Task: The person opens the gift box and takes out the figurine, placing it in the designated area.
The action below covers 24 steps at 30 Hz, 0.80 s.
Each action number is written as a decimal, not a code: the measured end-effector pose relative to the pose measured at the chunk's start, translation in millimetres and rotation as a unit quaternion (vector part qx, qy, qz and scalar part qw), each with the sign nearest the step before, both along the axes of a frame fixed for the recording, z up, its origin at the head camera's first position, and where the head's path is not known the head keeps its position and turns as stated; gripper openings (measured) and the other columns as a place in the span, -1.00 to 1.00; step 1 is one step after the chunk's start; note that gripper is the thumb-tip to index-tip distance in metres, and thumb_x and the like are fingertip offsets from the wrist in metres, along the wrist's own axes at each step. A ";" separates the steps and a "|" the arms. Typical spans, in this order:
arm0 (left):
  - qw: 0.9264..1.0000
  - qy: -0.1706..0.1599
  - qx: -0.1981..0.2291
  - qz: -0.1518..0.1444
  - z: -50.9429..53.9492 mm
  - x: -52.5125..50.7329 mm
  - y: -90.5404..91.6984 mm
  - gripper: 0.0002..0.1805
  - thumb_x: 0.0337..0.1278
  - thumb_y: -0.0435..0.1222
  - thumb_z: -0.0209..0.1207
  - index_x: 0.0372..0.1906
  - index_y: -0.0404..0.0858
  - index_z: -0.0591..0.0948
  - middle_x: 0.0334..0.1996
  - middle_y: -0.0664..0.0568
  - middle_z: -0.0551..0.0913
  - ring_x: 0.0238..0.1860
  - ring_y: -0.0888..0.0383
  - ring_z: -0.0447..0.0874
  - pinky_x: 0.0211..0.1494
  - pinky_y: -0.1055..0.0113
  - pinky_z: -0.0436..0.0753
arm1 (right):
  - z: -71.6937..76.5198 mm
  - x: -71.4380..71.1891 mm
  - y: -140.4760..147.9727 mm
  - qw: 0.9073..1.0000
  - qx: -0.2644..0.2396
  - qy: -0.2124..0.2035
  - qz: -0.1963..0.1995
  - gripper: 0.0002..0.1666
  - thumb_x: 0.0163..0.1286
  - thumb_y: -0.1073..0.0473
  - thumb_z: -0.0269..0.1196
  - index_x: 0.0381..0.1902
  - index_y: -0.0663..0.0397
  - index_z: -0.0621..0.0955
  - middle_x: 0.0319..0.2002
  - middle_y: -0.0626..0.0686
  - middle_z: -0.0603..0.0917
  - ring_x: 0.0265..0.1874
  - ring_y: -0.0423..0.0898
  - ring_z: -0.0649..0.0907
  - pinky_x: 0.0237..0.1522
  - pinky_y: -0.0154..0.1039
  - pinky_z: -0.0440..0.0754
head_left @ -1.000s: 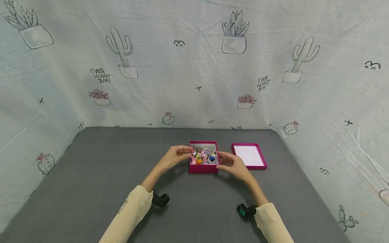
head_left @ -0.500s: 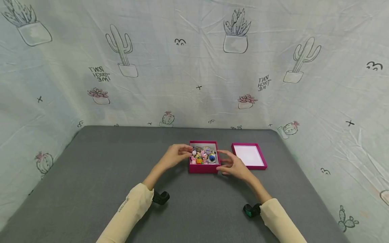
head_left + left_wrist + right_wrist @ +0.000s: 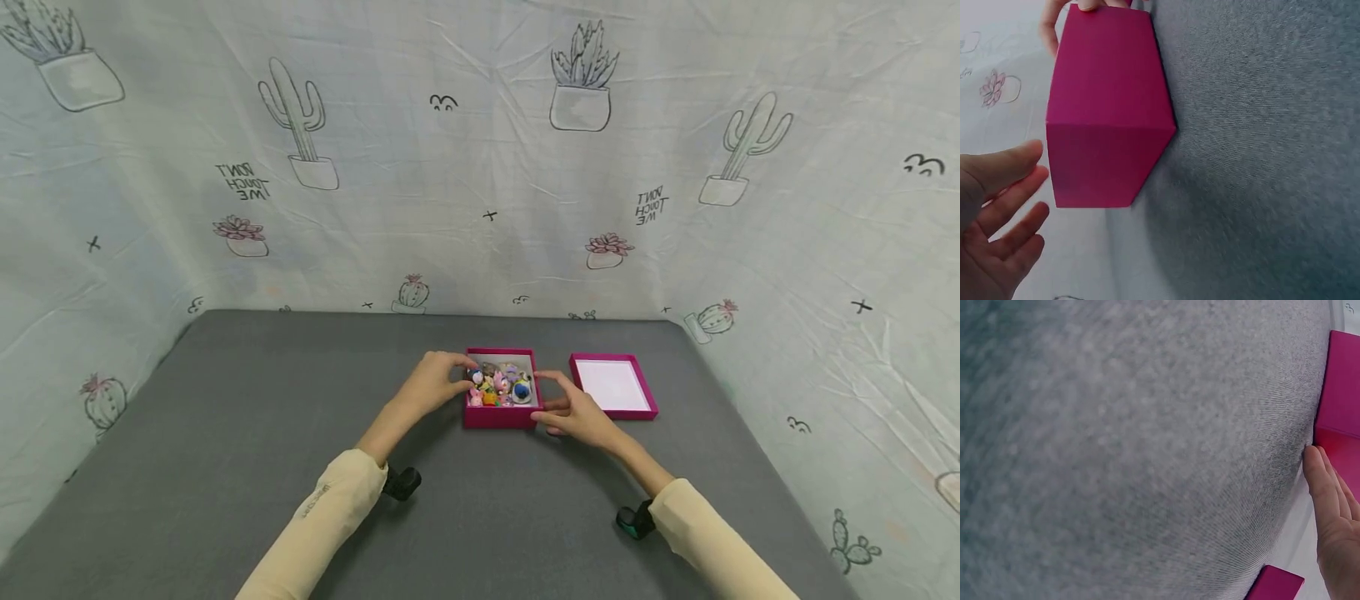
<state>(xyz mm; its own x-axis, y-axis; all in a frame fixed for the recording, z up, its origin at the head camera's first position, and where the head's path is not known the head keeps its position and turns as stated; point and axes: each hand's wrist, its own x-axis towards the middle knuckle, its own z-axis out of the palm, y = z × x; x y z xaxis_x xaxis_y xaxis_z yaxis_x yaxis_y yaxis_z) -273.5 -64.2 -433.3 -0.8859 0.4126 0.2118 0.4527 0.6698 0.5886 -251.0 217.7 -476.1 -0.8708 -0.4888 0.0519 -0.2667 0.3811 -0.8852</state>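
Observation:
A magenta box [image 3: 500,418] without its lid stands on the grey table, filled with several small colourful toy figures [image 3: 501,385]. At its left rim is my left hand [image 3: 431,385], thumb and index finger apart near a small blue-and-white figure [image 3: 476,377]. The left wrist view shows those fingers [image 3: 1013,215] loosely bent beside the box's open top. Along the box's right side lies my right hand [image 3: 576,411], its thumb at the front right corner. Extended fingers [image 3: 1325,484] touch the box's side in the right wrist view.
The magenta lid [image 3: 615,386] lies to the right of the box, white inside facing up. Behind the grey table [image 3: 315,358] hangs a pale cloth [image 3: 450,167] printed with cacti. Dark devices [image 3: 636,520] are strapped to both wrists.
My left thumb and index finger have spread and shifted over the left rim. The right forearm has swung outward to the right, while its hand stays at the box. The lid stays put.

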 end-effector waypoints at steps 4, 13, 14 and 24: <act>1.000 -0.007 -0.005 0.001 0.8 -0.7 3.2 -0.68 0.00 -0.40 0.37 -0.06 -0.36 0.69 -0.13 -0.14 0.70 -0.03 -0.07 0.63 0.06 0.06 0.55 | -1.1 -0.5 -1.2 1.000 -0.003 0.006 0.006 -0.18 0.31 0.20 0.30 0.42 0.08 0.17 0.00 0.42 0.59 -0.07 0.17 0.67 -0.31 -0.14 0.69; 0.994 0.030 -0.103 0.011 4.0 -5.4 15.6 -0.67 0.02 -0.27 0.39 -0.08 -0.32 0.71 -0.17 -0.11 0.72 -0.25 0.02 0.65 -0.14 0.15 0.59 | -2.2 0.6 0.8 1.000 0.003 0.018 0.003 -0.18 0.31 0.17 0.31 0.42 0.08 0.18 -0.02 0.40 0.62 -0.09 0.13 0.69 -0.32 -0.18 0.69; 0.992 0.037 -0.124 0.013 4.4 -6.9 17.9 -0.68 0.04 -0.26 0.38 -0.07 -0.29 0.72 -0.16 -0.09 0.72 -0.23 0.02 0.64 -0.12 0.15 0.57 | -1.8 0.8 1.4 1.000 0.004 0.015 0.000 -0.18 0.30 0.17 0.31 0.42 0.06 0.18 -0.02 0.38 0.62 -0.09 0.13 0.69 -0.32 -0.19 0.69; 0.963 0.080 -0.253 0.052 5.1 -13.8 30.7 -0.74 0.08 -0.21 0.33 -0.09 -0.15 0.73 -0.21 0.01 0.72 -0.17 -0.01 0.59 -0.16 0.13 0.43 | -3.4 0.5 1.5 1.000 -0.008 0.011 0.005 -0.18 0.31 0.19 0.30 0.42 0.06 0.18 -0.01 0.41 0.60 -0.11 0.13 0.69 -0.31 -0.16 0.69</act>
<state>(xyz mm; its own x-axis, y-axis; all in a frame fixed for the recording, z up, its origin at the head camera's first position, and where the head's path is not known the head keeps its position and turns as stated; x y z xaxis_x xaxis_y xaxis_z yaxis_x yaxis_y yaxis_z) -287.3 -33.5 -428.2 -0.9008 0.4093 0.1450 0.4251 0.8993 0.1028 -250.5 219.2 -479.5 -0.8646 -0.4963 0.0786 -0.2895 0.3642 -0.8852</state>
